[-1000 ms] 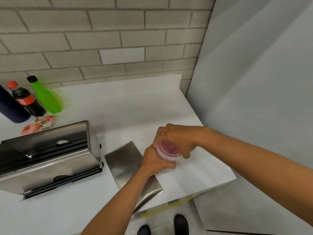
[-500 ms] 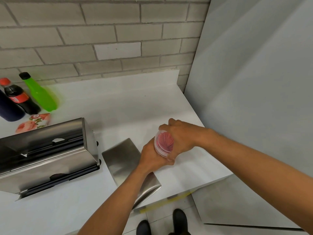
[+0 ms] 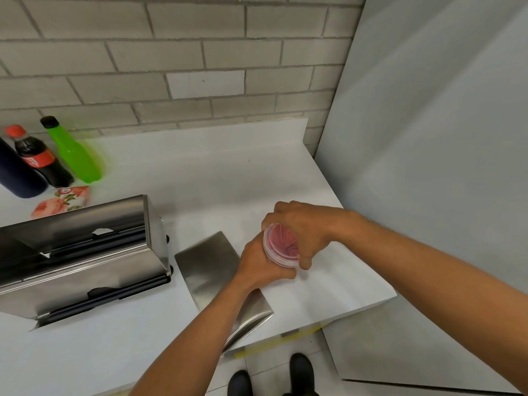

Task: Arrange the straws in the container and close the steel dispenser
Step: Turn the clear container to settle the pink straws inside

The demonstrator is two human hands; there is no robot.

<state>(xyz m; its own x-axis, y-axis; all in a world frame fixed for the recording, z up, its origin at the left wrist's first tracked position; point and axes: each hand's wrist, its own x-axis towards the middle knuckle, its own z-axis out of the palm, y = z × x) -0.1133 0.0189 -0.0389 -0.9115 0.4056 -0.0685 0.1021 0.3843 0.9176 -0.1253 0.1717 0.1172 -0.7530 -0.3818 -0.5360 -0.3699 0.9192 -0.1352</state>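
Both hands hold a clear round container [image 3: 278,248] packed with red straws; its mouth tilts toward the camera. My left hand [image 3: 258,265] grips it from below and my right hand [image 3: 303,228] wraps over its top and far side. The steel dispenser [image 3: 83,255] stands open on the white counter [image 3: 217,178] at the left, its dark inside showing. Its flat steel lid [image 3: 208,264] lies on the counter between the dispenser and my hands, partly under my left forearm.
At the back left stand a cola bottle [image 3: 37,158], a green bottle [image 3: 73,151] and a dark blue bottle [image 3: 15,172], with a floral packet [image 3: 61,201] in front. A brick wall runs behind; a grey panel [image 3: 428,138] bounds the right. The counter's front edge is close, with shoes below.
The container has tilted further toward the left in my hands, and my right hand has shifted round its top. The dispenser and lid have not moved.
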